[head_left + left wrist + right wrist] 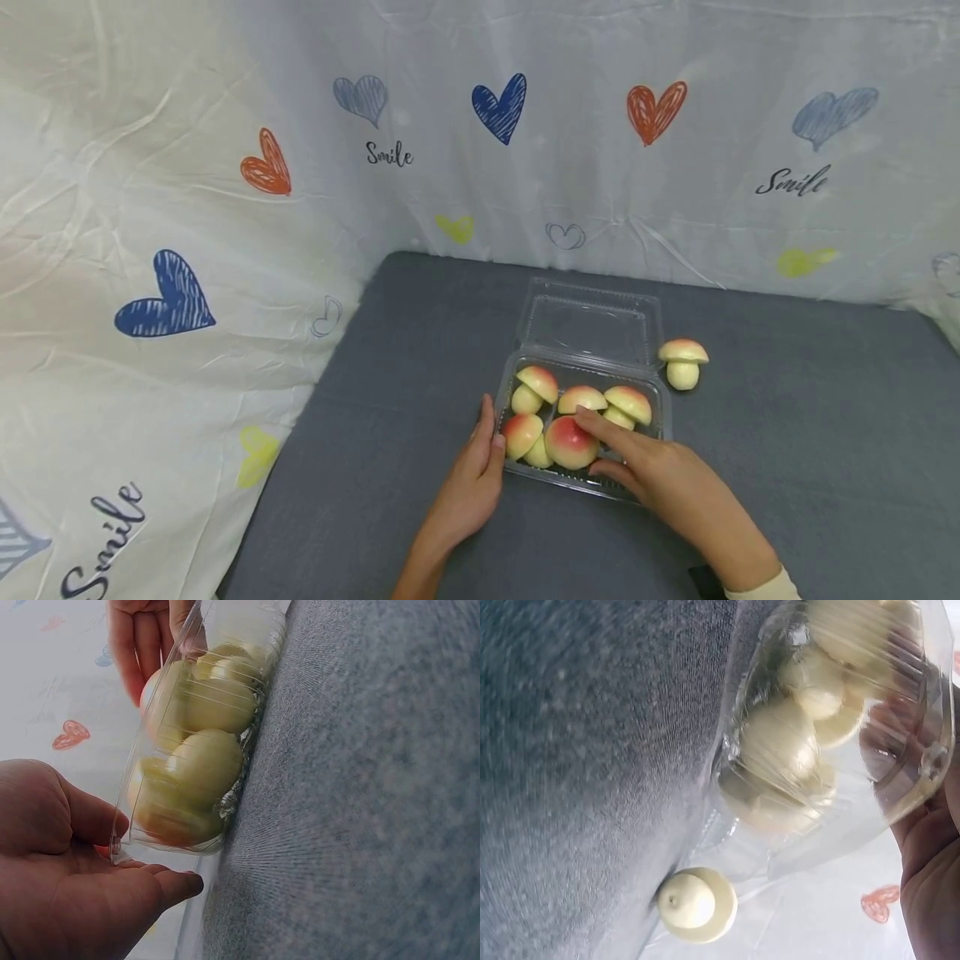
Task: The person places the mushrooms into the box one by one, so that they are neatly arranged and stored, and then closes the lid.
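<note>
A red-capped mushroom (pixel 570 446) sits at the right hand's (pixel 667 475) fingertips.

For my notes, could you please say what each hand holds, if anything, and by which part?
Left hand: the clear clamshell box, by its left rim. Right hand: at the front-middle toy mushroom's cap; grip unclear.
</note>
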The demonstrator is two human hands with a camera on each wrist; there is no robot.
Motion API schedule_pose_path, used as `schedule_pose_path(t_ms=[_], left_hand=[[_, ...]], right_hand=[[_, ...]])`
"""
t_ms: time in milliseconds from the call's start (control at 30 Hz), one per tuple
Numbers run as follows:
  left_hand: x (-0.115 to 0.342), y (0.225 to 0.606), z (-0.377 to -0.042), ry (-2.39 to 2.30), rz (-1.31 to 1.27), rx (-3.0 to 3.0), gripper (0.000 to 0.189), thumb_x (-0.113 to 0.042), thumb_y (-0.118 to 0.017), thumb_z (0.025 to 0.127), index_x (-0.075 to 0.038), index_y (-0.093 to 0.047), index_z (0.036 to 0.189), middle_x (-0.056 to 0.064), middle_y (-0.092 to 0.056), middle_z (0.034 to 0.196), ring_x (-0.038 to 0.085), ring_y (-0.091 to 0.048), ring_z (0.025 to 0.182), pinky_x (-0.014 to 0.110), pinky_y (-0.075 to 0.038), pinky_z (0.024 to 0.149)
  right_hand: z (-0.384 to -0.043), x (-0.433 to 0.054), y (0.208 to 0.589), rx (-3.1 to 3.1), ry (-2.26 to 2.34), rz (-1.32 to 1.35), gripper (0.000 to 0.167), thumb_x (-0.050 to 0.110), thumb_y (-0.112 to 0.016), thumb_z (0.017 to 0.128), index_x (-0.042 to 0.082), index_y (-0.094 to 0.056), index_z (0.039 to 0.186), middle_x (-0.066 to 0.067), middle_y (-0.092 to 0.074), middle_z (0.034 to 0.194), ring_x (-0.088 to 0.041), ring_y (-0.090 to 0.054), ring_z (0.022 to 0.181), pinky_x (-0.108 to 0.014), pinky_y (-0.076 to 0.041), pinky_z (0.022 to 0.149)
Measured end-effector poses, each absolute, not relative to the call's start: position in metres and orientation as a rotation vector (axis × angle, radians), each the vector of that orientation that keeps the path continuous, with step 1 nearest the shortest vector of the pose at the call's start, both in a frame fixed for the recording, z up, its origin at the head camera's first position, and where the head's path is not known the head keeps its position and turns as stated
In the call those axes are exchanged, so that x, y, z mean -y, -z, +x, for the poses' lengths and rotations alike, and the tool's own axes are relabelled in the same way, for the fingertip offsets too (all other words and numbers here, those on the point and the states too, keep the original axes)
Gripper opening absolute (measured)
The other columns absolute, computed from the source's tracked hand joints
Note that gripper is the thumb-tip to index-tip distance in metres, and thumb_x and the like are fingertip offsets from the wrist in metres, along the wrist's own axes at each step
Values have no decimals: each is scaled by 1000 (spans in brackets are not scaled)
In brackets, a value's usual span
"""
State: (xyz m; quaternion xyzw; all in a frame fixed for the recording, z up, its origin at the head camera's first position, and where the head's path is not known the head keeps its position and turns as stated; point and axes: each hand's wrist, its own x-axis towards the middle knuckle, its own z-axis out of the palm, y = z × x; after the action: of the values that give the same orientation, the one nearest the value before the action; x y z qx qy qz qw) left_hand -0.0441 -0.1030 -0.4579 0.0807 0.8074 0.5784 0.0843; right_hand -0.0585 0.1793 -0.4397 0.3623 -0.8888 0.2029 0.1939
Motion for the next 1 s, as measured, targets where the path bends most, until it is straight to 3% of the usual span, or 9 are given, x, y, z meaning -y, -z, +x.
schedule_pose_path(t_ms=[200, 333, 400, 567, 633, 700, 800, 900, 1000], left_hand=[[104, 456, -44, -1722, 240, -2420, 66, -24, -39, 117, -6, -3, 169, 12, -7, 177, 27, -8, 162, 56, -12, 129], [104, 456, -44, -1716, 241, -2424, 66, -24, -39, 117, -6, -3, 169, 11, -7, 177, 27, -8, 162, 56, -12, 129], [103, 457, -44, -1710, 242, -2431, 66, -24, -39, 117, -6, -3, 169, 12, -7, 177, 27, -9, 162, 56, -12, 129], [101, 459, -44, -1703, 226, -2457, 65, -22, -38, 117, -4, -4, 169, 13, -7, 177, 26, -9, 162, 55, -13, 129], [99, 460, -44, -1719, 209, -2469, 64, -20, -38, 117, -4, -4, 169, 14, -9, 176, 25, -10, 161, 54, -13, 129], [96, 461, -43, -1753, 192, -2475, 64, -17, -38, 117, -2, -5, 169, 16, -10, 176, 27, -12, 161, 54, -14, 129], [92, 464, -42, -1790, 156, -2486, 63, -15, -38, 116, -1, -6, 169, 17, -12, 175, 27, -12, 161, 53, -14, 129], [90, 465, -41, -1818, 131, -2494, 62, -12, -38, 116, 0, -7, 168, 17, -11, 175, 27, -11, 161, 53, -14, 129], [88, 465, -39, -1838, 123, -2511, 62, -9, -38, 115, 1, -8, 168, 18, -11, 175, 29, -12, 161, 53, -14, 128]], right_hand=[[-61, -188, 436, 2477, -596, 1004, 59, 54, -62, 103, 22, -59, 153, 7, -79, 112, 3, -67, 73, -26, -57, 64], [-64, -197, 431, 2480, -615, 983, 61, 60, -47, 107, 20, -60, 152, 7, -79, 113, 8, -54, 63, -22, -50, 58], [-66, -203, 428, 2441, -603, 976, 61, 59, -45, 109, 18, -61, 150, 5, -78, 118, 5, -57, 63, -22, -51, 58], [-72, -218, 418, 2426, -576, 907, 60, 57, -43, 111, 17, -61, 151, 0, -72, 137, 4, -49, 57, -19, -44, 54], [-73, -225, 416, 2458, -574, 863, 61, 59, -42, 110, 18, -60, 153, -1, -72, 136, 6, -35, 55, -18, -37, 53], [-74, -231, 414, 2453, -567, 824, 62, 60, -41, 110, 19, -60, 152, -4, -75, 129, 4, -35, 54, -21, -38, 52], [-77, -238, 414, 2426, -549, 771, 63, 60, -41, 110, 17, -62, 150, -8, -78, 120, 1, -39, 53, -26, -40, 49], [-81, -246, 416, 2387, -538, 715, 61, 57, -44, 110, 13, -66, 145, -14, -79, 111, -9, -53, 53, -36, -47, 50], [-85, -253, 416, 2403, -548, 637, 48, 38, -66, 106, 13, -64, 147, -19, -79, 110, -28, -70, 64, -50, -54, 58]])
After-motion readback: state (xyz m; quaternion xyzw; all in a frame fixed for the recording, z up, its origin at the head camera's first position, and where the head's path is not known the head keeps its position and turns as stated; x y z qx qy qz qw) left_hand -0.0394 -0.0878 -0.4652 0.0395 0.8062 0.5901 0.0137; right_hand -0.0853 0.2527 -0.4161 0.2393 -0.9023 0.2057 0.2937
